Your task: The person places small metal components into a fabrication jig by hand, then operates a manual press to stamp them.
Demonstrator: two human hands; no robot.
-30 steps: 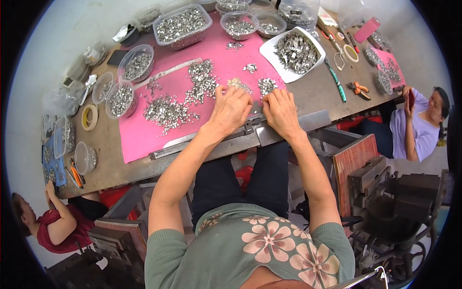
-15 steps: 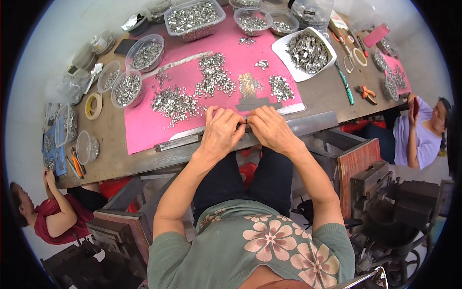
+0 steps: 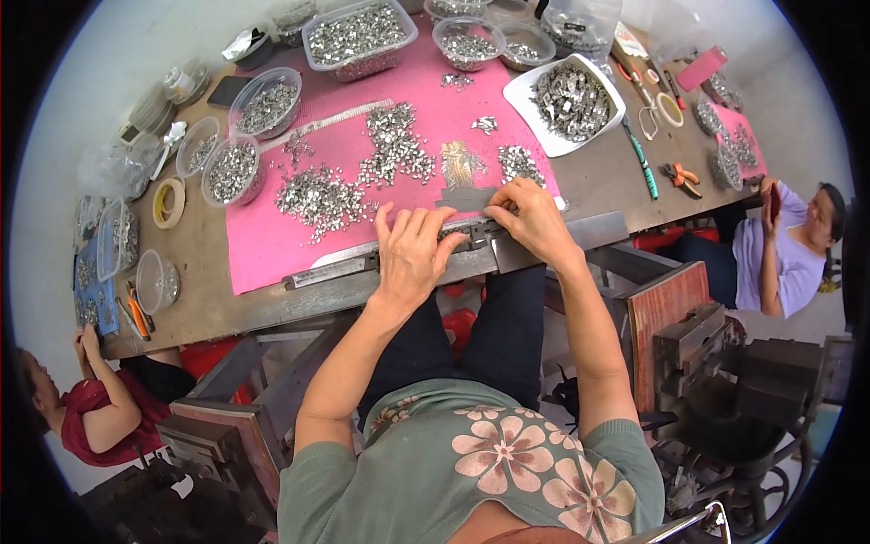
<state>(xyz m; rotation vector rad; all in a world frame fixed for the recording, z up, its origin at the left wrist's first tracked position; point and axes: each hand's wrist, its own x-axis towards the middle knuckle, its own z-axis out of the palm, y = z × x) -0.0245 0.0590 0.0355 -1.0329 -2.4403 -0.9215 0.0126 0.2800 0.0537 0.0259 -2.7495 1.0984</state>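
A long metal rail (image 3: pixel 331 269) lies along the table's front edge. My left hand (image 3: pixel 412 249) rests over it, fingers spread, with thumb and index finger beside a short dark metal strip (image 3: pixel 473 235) on the rail. To the right, my right hand (image 3: pixel 536 222) is closed in a pinch near the flat dark grey plates (image 3: pixel 465 199); whatever sits between its fingertips is too small to make out. Behind the plates lies a row of thin brass-coloured and silver strips (image 3: pixel 456 163). Small silver metal pieces (image 3: pixel 319 198) lie in loose heaps on the pink mat (image 3: pixel 258 258).
Clear tubs (image 3: pixel 299 118) of metal pieces and a white tray (image 3: pixel 517 91) line the back. Tape (image 3: pixel 166 201) lies left; orange-handled pliers (image 3: pixel 686 179) and a green-handled tool (image 3: pixel 642 163) lie right. Two other people (image 3: pixel 113 408) sit at either side.
My right hand has come away from the left, back and to the right, uncovering the dark strip on the rail. The left hand's fingers have straightened. The view has shifted slightly.
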